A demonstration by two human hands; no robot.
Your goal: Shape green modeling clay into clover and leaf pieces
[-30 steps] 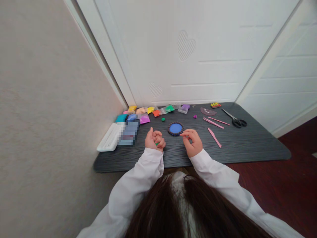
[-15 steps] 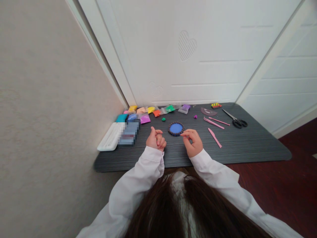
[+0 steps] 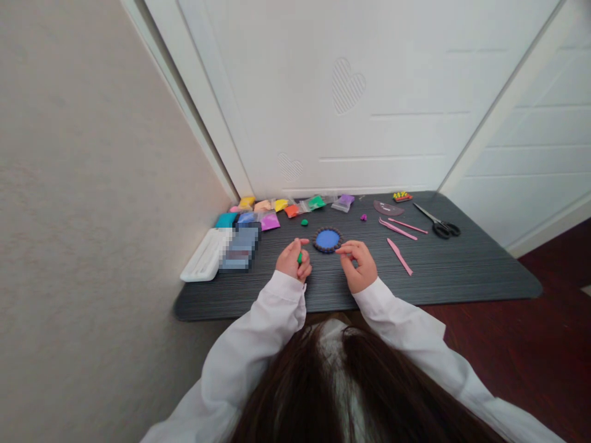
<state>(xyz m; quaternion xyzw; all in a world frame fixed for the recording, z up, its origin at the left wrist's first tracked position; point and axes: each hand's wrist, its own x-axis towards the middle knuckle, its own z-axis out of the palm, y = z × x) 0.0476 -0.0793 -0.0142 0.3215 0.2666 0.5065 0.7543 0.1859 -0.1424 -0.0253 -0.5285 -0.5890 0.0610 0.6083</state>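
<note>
My left hand (image 3: 293,261) is curled closed left of the disc, with a bit of green clay (image 3: 300,258) showing between thumb and fingers. A round blue clay disc (image 3: 328,239), edged with small dark brown clay balls, lies flat on the table between my hands. At the disc's lower right edge, the bent fingertips of my right hand (image 3: 359,266) come up to the brown border, thumb and fingers drawn together in a pinch. What is between those fingertips, if anything, is too small to make out. Behind the disc sits a green clay lump (image 3: 305,223).
Clay packets, one magenta (image 3: 269,221), line the back left. A white tray (image 3: 203,255) stands at the left. To the right are a purple clay piece (image 3: 364,217), a pink knife tool (image 3: 399,256), pink tweezers (image 3: 398,229) and scissors (image 3: 438,224). A white panel (image 3: 341,141) rises behind.
My left fingers have shifted, and green clay now shows in that hand where it was hidden before. My right hand stays by the disc's edge.
</note>
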